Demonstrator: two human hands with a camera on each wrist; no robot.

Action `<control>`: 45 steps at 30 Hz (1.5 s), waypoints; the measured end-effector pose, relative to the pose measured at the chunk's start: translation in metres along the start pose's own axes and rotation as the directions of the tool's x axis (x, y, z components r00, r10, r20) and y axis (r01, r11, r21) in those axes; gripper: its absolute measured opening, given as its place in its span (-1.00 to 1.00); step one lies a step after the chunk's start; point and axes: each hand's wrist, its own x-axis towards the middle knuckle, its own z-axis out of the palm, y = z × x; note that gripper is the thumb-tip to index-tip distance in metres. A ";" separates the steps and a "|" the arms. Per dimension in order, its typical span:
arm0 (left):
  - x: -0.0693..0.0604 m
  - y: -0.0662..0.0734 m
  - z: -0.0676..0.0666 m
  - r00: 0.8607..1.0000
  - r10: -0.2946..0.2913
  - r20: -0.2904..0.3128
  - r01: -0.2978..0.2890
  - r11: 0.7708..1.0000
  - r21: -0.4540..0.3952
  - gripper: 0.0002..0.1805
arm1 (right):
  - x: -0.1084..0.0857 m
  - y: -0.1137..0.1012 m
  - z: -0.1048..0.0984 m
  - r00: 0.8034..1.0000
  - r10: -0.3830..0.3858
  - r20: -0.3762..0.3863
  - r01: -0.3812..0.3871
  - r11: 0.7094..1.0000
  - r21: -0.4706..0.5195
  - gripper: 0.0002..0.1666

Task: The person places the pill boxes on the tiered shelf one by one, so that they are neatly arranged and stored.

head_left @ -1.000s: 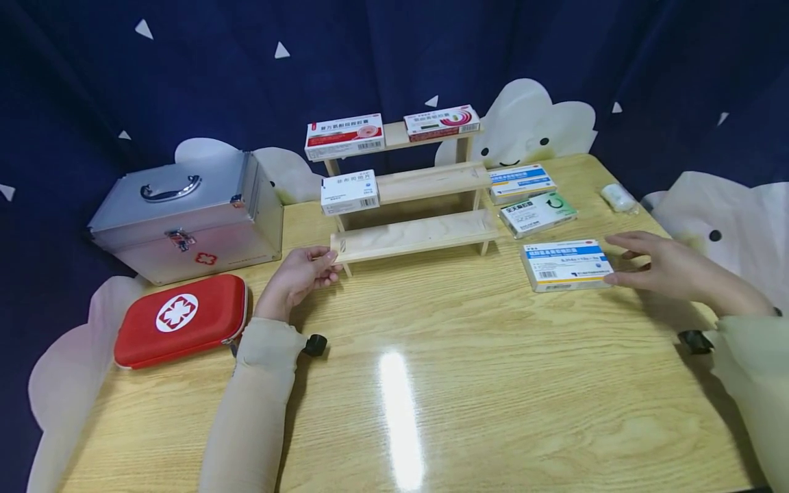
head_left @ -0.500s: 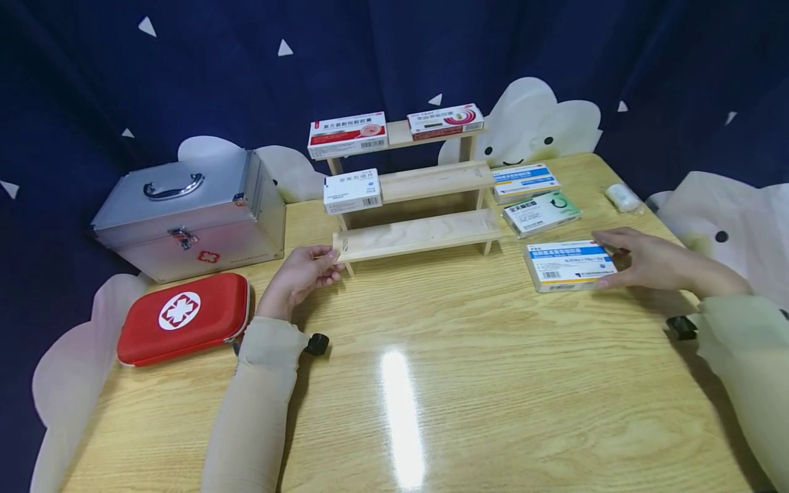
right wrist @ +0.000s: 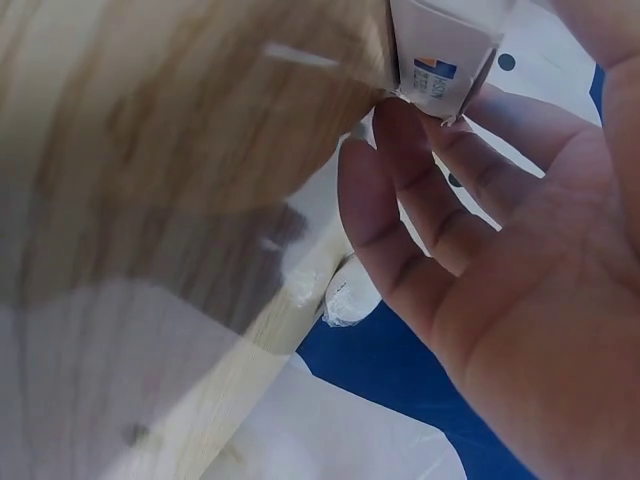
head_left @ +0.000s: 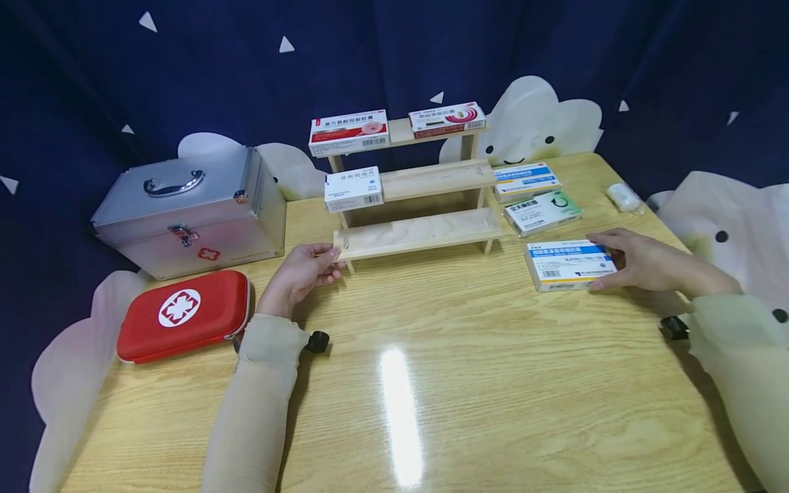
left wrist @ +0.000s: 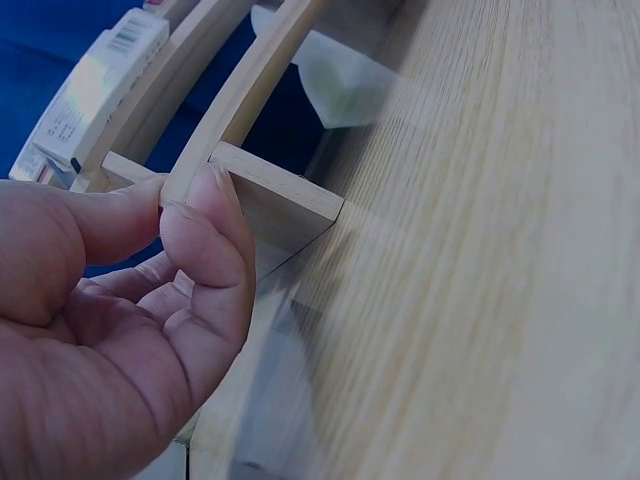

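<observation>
Place: curtained-off table spot, set out like a small medicine display; home, shop or studio, can't tell.
Curtain (head_left: 345,68): navy with white triangles, wraps far, left and right sides; room behind it hidden.
Cloud shapes (head_left: 527,120): pale, smiley face on the far one; reads nursery decor, not clinic.
Table (head_left: 493,383): light wood grain, glossy; bright glare strip (head_left: 399,418) near the middle, so probably a lamp overhead.
Wooden rack (head_left: 425,229): three tiers, far middle, shop-shelf style.
Medicine cartons (head_left: 348,133): Chinese print, on rack and table right.
First-aid kit: metal case (head_left: 185,212) and red pouch (head_left: 216,318), left, both cross-marked.
</observation>
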 end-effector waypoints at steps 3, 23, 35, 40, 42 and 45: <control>0.000 0.000 0.000 1.000 0.003 0.003 -0.003 1.000 0.000 -0.43 | 0.000 0.000 0.000 1.000 0.002 -0.003 -0.002 1.000 0.002 0.29; 0.000 -0.003 -0.001 1.000 0.008 0.014 -0.008 1.000 -0.011 -0.43 | -0.007 0.004 0.008 0.992 -0.068 -0.106 0.064 0.997 -0.041 0.26; 0.001 -0.001 -0.001 0.999 0.026 0.018 -0.026 1.000 -0.009 -0.47 | -0.020 -0.027 -0.014 0.966 -0.173 -0.194 0.168 0.985 -0.040 0.12; 0.002 -0.002 -0.001 1.000 0.026 0.015 -0.025 1.000 -0.013 -0.49 | -0.014 -0.048 -0.027 0.941 -0.244 -0.233 0.242 0.969 -0.036 0.10; 0.003 -0.003 -0.001 1.000 0.026 0.013 -0.026 1.000 -0.013 -0.49 | -0.011 -0.056 -0.032 0.935 -0.255 -0.247 0.254 0.966 -0.035 0.10; 0.002 -0.002 -0.001 1.000 0.025 0.012 -0.025 1.000 -0.011 -0.48 | -0.006 -0.068 -0.040 0.930 -0.261 -0.257 0.259 0.965 -0.042 0.10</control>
